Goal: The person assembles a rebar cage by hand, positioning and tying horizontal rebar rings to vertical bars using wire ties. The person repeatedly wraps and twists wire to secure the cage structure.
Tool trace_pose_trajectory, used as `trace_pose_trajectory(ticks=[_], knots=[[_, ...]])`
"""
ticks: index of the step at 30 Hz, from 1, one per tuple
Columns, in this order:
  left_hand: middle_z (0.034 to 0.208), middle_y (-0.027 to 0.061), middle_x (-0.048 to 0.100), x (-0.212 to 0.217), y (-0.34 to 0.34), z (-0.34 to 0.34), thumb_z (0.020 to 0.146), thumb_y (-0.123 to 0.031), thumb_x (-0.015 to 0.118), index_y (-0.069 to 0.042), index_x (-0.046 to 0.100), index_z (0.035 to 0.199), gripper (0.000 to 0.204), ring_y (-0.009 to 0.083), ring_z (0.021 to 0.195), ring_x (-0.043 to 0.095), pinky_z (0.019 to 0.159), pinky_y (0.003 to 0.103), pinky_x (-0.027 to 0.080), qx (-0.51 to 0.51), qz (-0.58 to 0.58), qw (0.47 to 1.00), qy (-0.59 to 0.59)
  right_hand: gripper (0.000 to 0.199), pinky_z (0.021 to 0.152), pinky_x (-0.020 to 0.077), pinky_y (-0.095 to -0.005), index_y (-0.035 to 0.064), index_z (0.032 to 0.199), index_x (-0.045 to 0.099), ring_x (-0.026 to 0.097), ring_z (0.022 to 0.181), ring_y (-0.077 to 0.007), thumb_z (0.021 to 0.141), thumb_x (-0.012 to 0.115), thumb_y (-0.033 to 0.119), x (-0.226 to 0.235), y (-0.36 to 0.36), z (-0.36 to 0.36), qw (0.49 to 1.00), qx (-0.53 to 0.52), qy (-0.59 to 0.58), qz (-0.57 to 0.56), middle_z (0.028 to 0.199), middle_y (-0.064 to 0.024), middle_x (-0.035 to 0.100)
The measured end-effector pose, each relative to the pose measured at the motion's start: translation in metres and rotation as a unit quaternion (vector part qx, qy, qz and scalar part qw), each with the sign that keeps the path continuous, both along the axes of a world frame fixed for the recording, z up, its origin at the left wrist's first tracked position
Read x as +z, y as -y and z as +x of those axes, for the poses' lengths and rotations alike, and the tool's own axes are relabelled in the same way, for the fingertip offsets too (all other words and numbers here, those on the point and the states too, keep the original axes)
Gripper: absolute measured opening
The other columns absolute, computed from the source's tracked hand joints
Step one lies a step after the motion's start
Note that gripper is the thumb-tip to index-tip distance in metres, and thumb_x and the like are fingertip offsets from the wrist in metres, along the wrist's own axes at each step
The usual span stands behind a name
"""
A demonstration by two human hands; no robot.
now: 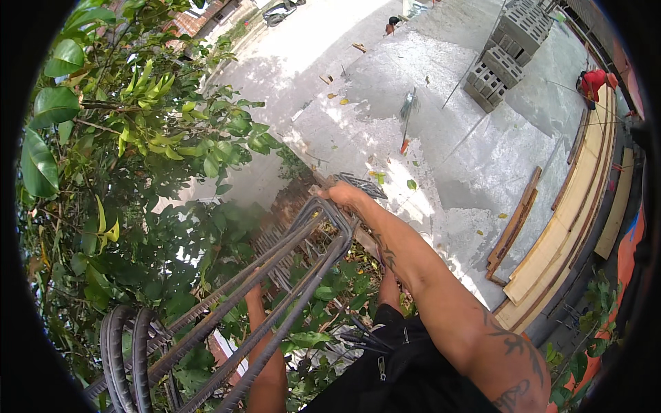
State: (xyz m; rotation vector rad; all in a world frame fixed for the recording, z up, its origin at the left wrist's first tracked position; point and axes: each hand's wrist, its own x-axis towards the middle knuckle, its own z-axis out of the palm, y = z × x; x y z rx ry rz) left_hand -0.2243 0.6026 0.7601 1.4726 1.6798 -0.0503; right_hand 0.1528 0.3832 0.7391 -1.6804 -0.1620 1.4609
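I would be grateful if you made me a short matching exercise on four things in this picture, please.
Column one:
1. Steel bars
2. Concrete blocks
3. Long planks
4. Leaves

Column two:
A. Pale brown, lying lengthwise near the right side of the view
B. Green, filling much of the left side of the view
C. Sharply bent at the end close to the right hand
D. Grey and hollow, stacked toward the upper right

Pairs: 1-C, 2-D, 3-A, 4-B.
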Motion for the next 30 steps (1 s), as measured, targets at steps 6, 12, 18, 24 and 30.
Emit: trace_pose_trajectory(ticks=[6,12,18,24,30], knots=[[0.150,0.0215,0.021,0.005,0.040,0.028,0.081,-0.070,0.042,-0.003,0.025,0.145,0.094,0.0438,0.134,0.025,0.104,0.064,0.017,0.075,-0.191,0.973,0.105,0.042,0.043,0.0239,-0.0339,-0.0006,0.073,0.057,0.028,0.044,-0.0162,0.084,0.065,0.039,-0.003,-0.006,-0.001,0.996,-0.037,-0.074,0.017,0.052,-0.0036,0.034],[0.141,0.0209,0.033,0.004,0.062,0.041,0.081,-0.069,0.041,-0.001,0.036,0.138,0.089,0.0391,0.125,0.036,0.101,0.055,0.030,0.108,-0.123,0.967,0.195,0.043,0.055,0.0377,-0.0386,-0.0039,0.074,0.063,0.046,0.053,-0.0218,0.081,0.067,0.038,0.000,-0.012,0.010,0.987,0.067,0.132,0.059,0.061,-0.0100,0.054],[0.112,0.0137,0.056,-0.078,0.058,-0.012,0.086,-0.032,0.064,0.002,0.060,0.108,0.042,0.0231,0.101,0.052,0.087,0.040,0.043,0.042,0.112,0.966,0.228,0.054,0.066,0.0427,-0.0410,-0.0069,0.078,0.066,0.057,0.070,-0.0283,0.084,0.061,0.047,-0.030,0.005,0.010,0.987,0.068,0.058,0.132,0.072,-0.0189,0.061],[0.078,0.0151,0.062,-0.087,0.053,-0.029,0.064,-0.022,0.076,0.004,0.065,0.087,0.036,0.0229,0.067,0.055,0.065,0.037,0.045,-0.274,0.403,0.872,-0.043,0.042,0.077,0.0441,-0.0498,0.0049,0.103,0.063,0.058,0.083,-0.0444,0.092,0.045,0.042,-0.075,0.069,-0.015,0.839,0.111,0.525,0.094,0.092,-0.0226,0.060],[0.075,0.0117,0.064,-0.054,0.058,-0.011,0.066,-0.013,0.069,0.004,0.064,0.085,0.026,0.0178,0.069,0.061,0.063,0.032,0.049,-0.144,0.346,0.926,0.050,0.051,0.061,0.0503,-0.0385,0.0041,0.122,0.050,0.066,0.067,-0.0301,0.094,0.042,0.046,-0.159,0.132,-0.002,0.965,0.097,0.245,0.017,0.079,-0.0199,0.065]])
